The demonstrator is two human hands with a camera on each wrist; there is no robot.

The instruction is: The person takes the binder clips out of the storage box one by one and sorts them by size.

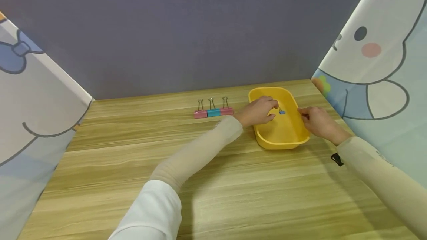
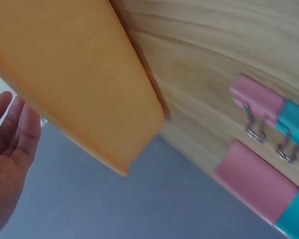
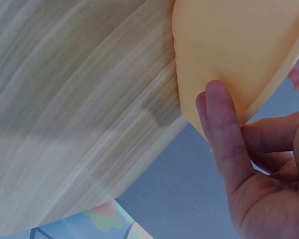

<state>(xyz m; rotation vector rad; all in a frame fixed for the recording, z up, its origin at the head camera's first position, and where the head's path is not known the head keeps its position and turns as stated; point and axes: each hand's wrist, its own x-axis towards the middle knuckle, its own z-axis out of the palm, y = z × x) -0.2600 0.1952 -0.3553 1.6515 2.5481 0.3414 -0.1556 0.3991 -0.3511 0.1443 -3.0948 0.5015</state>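
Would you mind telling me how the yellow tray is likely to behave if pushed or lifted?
The yellow tray looks like thin moulded plastic, so it is probably light yet fairly stiff. It sits broad and low on the table, so a push would likely slide, not tip, it. Tilting it might slide the blue clip inside.

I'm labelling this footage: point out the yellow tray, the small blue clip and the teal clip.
Yellow tray [image 1: 281,132], head view, bare floor.
Small blue clip [image 1: 282,112], head view, body.
Teal clip [image 1: 214,113], head view, body.
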